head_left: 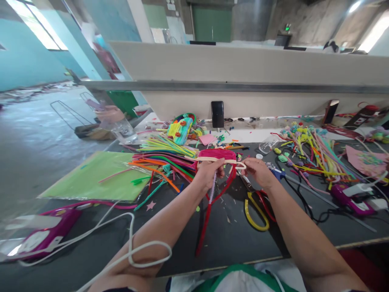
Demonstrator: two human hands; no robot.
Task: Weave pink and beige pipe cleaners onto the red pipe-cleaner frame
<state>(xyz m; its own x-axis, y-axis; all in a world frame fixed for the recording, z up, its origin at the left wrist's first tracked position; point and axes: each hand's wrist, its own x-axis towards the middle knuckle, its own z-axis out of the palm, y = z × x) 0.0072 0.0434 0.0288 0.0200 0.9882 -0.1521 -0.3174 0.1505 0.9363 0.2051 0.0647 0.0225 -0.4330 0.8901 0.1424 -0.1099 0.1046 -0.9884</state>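
Observation:
My left hand (209,175) is closed in a pinch on a cream pipe cleaner (209,159), against a flat bright pink piece (219,154) made of pipe-cleaner rows. The cream strand bends back in a loop at its right end. There my right hand (257,171) has its fingers pinched together at the loop. A red pipe cleaner (206,227) hangs from the pink piece toward the table's front, with a short lilac strand beside it. Scissors with yellow handles (255,215) lie just below my right hand. The fingertips are partly hidden.
Bundles of colourful pipe cleaners (164,147) lie left of my hands, over a green sheet pack (88,174). More pipe cleaners (325,154) are heaped at right. A phone (217,114) leans on the divider. A white cable (130,239) crosses my left forearm; purple power strips (349,198) flank the table.

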